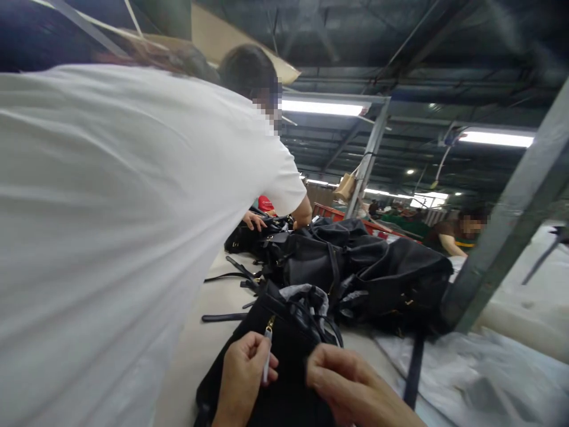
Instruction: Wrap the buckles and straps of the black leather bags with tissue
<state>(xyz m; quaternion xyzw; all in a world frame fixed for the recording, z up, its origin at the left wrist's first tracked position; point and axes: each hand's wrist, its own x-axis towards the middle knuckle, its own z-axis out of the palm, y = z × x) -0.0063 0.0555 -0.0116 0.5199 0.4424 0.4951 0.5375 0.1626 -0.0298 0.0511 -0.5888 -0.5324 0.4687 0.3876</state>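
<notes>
A black bag [288, 388] lies in front of me on the pale table, with crumpled translucent plastic [306, 292] showing at its opening. Thumb and fingers of my left hand [245, 370] pinch a zipper pull [267, 356] that looks wrapped in something whitish. Its gold slider sits just above the fingertips. Over the bag's right side, my right hand [349, 379] is closed, fingers curled against the thumb and slightly blurred. Whether anything is between those fingertips is hidden.
Several black bags [391, 279] are heaped behind mine, straps [224, 318] trailing onto the table [191, 356]. Close on my left leans a co-worker in a white shirt [133, 196], a hand [254, 220] on another bag. A metal post [502, 219] and plastic sheeting [484, 373] are at right.
</notes>
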